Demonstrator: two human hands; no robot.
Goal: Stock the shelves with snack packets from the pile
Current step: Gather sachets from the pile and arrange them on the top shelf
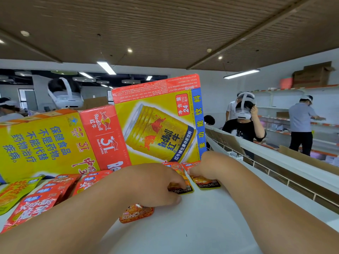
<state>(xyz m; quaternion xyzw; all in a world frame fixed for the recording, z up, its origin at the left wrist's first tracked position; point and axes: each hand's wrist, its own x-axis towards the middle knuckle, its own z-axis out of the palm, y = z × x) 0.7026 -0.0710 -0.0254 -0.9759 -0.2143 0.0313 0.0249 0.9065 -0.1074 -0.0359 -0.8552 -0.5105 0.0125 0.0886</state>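
Lower centre, nearest the camera: white shelf, crossed by both forearms. An orange packet lies flat on it, partly under the left wrist. Left hand, centre: fingers curled down onto a black-edged packet lying on the shelf, gripping it, thumb touching the shelf just beside it. Right hand, right of centre: fingers bunched, pinching the upper edge of a second black-edged packet, which lies just beside the first. Lower left: pile of red packets, overlapping, with a yellow-green packet at the frame edge. Behind the hands, centre and left: opened Red Bull carton, one panel upright. Right background: person in black wearing a headset, before wall shelves.
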